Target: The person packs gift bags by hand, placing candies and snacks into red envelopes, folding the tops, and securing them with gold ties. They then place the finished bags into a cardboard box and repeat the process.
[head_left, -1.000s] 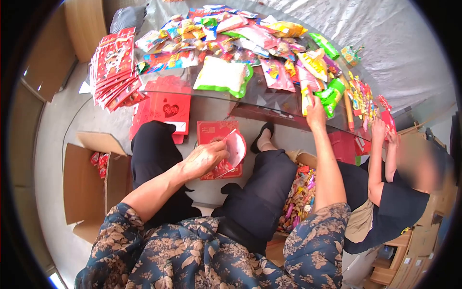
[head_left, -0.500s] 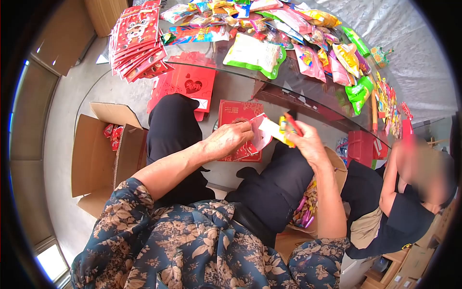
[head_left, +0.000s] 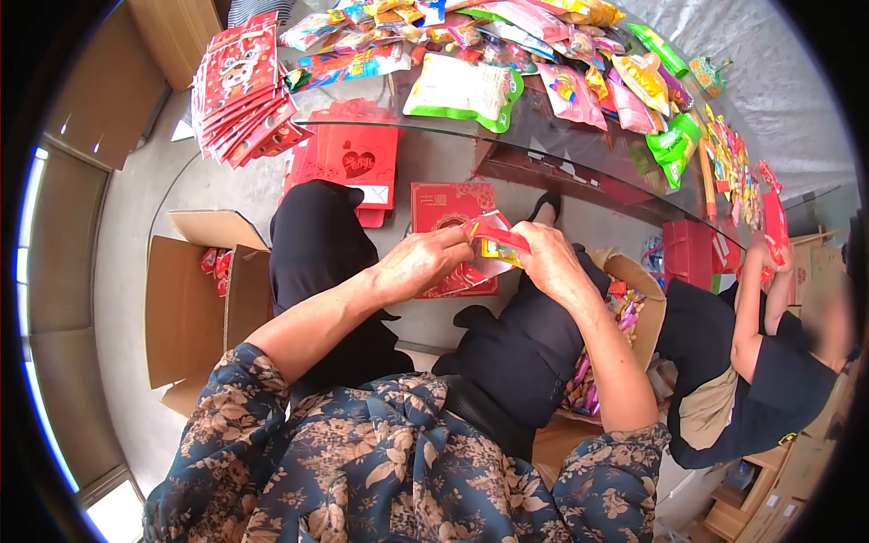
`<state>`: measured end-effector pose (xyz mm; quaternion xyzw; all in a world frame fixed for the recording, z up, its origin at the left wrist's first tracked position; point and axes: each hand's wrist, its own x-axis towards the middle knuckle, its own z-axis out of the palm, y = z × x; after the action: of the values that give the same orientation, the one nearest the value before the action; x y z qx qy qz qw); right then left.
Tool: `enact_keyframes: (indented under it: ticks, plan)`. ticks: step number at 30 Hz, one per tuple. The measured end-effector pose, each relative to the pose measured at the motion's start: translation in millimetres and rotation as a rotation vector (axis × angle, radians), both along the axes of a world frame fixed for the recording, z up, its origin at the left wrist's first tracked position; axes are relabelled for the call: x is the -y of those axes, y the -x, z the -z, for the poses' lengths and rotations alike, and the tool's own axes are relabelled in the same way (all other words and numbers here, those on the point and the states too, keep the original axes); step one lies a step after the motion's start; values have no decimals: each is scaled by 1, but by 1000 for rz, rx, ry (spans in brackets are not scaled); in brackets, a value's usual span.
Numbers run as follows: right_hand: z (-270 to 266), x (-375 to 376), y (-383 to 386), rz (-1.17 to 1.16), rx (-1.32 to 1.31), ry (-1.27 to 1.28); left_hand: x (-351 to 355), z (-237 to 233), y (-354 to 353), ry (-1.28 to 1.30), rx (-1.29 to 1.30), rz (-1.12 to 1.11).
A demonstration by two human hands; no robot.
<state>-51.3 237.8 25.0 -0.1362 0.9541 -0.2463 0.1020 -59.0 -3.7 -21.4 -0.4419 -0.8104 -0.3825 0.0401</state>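
Over my lap, my left hand [head_left: 424, 264] pinches the edge of a small red printed gift bag [head_left: 460, 282], whose pale inside shows at its mouth. My right hand [head_left: 554, 261] grips snack packets at that mouth: a slim red packet [head_left: 503, 236] and a yellow one [head_left: 500, 254]. The packets lie at least partly within the opening; how deep is hidden by the fingers. Beneath the bag, a red printed box [head_left: 444, 201] rests low between my knees. Beside my right thigh stands a carton of wrapped candies [head_left: 625, 312].
A glass table [head_left: 362, 110] ahead bears heaped snack packets [head_left: 462, 90] and a stack of red bags [head_left: 237, 86]. On the left, an open cardboard box [head_left: 186, 308] holds red packets. Red boxes [head_left: 353, 158] lie under the table. A co-worker [head_left: 769, 362] sits at the right, holding something red.
My right hand has moved left and down, bringing the packets to the bag's mouth. My left hand keeps its hold on the bag. The co-worker's arms have lifted, and the view has shifted slightly.
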Motion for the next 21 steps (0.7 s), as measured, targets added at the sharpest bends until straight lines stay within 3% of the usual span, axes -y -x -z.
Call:
enact_keyframes:
  ticks: [14, 21]
  plan:
    - [7, 7, -7, -114, -63, -413, 0, -3, -2, 54, 59, 33]
    - [2, 21, -9, -85, -1, -392, -2, -2, -3, 53, 1, 46]
